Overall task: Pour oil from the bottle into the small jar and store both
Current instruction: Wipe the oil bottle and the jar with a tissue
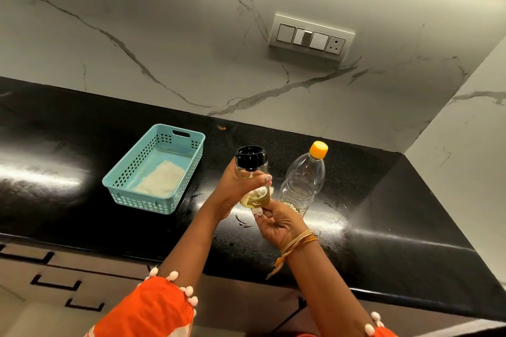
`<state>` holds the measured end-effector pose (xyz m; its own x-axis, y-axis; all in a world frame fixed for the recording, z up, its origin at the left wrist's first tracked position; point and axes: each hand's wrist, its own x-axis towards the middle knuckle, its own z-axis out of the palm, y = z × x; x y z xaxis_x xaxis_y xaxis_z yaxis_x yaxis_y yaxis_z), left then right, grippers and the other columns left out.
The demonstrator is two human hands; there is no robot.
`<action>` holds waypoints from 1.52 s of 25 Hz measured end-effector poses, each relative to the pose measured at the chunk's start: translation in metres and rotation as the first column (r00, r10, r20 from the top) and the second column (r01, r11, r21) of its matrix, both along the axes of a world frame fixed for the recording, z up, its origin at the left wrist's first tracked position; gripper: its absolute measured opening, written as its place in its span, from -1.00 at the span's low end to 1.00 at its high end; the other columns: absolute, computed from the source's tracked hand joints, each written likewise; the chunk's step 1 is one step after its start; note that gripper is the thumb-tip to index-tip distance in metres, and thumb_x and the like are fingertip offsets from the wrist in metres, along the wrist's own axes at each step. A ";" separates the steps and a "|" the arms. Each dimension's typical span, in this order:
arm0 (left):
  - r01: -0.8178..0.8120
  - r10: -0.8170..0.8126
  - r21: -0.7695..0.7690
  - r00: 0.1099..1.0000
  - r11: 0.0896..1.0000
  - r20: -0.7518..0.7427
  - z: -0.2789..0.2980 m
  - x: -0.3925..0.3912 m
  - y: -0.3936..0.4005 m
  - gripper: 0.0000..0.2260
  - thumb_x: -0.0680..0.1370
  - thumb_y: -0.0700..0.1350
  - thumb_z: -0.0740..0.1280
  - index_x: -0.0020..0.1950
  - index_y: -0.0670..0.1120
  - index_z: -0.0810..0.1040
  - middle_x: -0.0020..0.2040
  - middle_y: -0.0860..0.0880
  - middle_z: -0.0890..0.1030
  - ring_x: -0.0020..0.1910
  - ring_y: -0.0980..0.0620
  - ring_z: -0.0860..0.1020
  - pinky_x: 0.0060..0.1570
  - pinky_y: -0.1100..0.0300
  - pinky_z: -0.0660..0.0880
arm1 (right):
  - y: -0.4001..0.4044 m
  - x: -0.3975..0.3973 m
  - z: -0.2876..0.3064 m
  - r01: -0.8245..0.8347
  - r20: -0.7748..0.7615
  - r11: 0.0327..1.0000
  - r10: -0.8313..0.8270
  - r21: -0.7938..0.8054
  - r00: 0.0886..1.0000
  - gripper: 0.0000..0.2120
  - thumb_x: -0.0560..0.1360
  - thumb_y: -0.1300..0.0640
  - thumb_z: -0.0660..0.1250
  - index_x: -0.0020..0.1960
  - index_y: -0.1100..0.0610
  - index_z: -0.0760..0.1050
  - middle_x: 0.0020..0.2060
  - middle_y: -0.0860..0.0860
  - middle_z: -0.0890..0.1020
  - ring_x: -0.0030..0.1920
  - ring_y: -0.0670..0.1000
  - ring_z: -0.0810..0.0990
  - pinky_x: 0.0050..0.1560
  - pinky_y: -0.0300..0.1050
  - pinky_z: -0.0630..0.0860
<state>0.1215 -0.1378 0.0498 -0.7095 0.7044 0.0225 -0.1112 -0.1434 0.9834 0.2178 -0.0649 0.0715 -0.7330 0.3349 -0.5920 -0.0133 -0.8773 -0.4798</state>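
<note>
Pour looks done — small glass jar [253,180] with black lid holds oil, gripped mid-air by left hand [235,189]; right hand [276,223] pinches a white tissue [258,211] under it. Clear plastic bottle [302,182], orange cap on, stands just beside on the black counter [383,213] — storing both in the teal basket [156,169] likely remains.

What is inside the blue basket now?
Inside the blue basket lies only a folded white cloth on its floor. What is under the cloth cannot be seen.

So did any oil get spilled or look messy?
Yes, a little. Small wet smears sit on the glossy black countertop just left of the right hand, which holds a white wipe under the clear glass jar with black lid.
</note>
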 end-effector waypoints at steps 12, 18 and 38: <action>-0.088 0.082 -0.070 0.993 0.994 -0.080 0.001 -0.002 -0.004 -0.50 0.36 -0.34 0.51 0.11 0.12 0.46 0.01 0.03 0.62 0.00 0.06 0.60 -0.04 0.18 0.55 | 0.010 0.019 0.016 0.118 -0.089 0.127 -0.214 0.985 0.973 -0.82 0.47 0.35 0.35 -0.11 0.09 0.61 -0.24 0.03 0.64 -0.21 -0.01 0.62 -0.15 -0.16 0.61; 0.103 -0.127 -0.151 0.980 0.983 -0.156 0.004 -0.002 -0.010 -0.54 0.33 -0.41 0.49 0.15 -0.09 0.54 -0.02 -0.12 0.67 -0.01 -0.02 0.65 -0.01 0.13 0.58 | 0.021 -0.007 0.026 0.092 -0.084 0.044 -0.150 0.995 0.985 -0.81 0.49 0.36 0.32 0.03 0.19 0.65 -0.18 -0.08 0.66 -0.17 -0.17 0.63 -0.08 -0.32 0.57; 0.198 -0.264 -0.250 0.928 0.948 -0.265 0.011 0.007 -0.023 -0.58 0.32 -0.41 0.52 -0.03 0.03 0.54 -0.18 0.07 0.66 -0.16 0.22 0.64 -0.11 0.30 0.55 | 0.039 -0.033 0.094 -0.513 0.642 -0.407 0.308 0.756 0.702 -0.74 0.51 0.38 0.24 -0.05 0.13 0.66 -0.10 0.04 0.67 -0.08 -0.04 0.63 -0.08 -0.25 0.59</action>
